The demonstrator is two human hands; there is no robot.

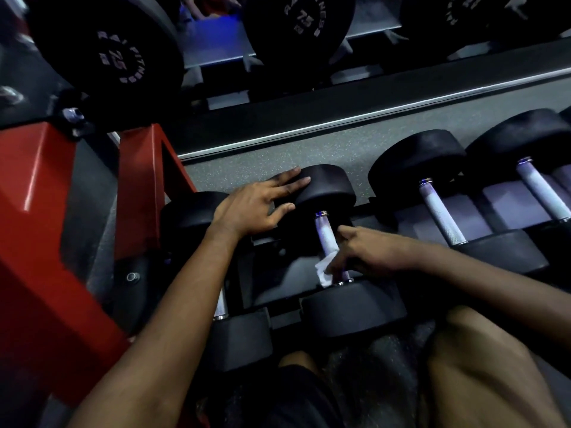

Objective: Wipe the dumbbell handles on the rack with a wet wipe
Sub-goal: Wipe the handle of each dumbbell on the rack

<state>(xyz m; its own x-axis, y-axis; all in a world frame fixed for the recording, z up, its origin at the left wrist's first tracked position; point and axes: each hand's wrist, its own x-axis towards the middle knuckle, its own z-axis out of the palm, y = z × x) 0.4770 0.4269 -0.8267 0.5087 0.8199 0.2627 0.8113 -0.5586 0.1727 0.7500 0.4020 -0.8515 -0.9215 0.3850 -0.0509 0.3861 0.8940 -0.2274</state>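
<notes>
A black dumbbell lies on the low rack tier in front of me, its silver handle running toward me. My right hand wraps a white wet wipe around the near end of that handle, the index finger sticking out. My left hand rests flat, with fingers spread, on the far head of the same dumbbell. A smaller dumbbell sits to the left, mostly hidden under my left arm.
Two more dumbbells lie to the right with bare silver handles. A red rack upright stands at the left. Large 75-marked dumbbells hang on the tier above. My knees are close below the rack.
</notes>
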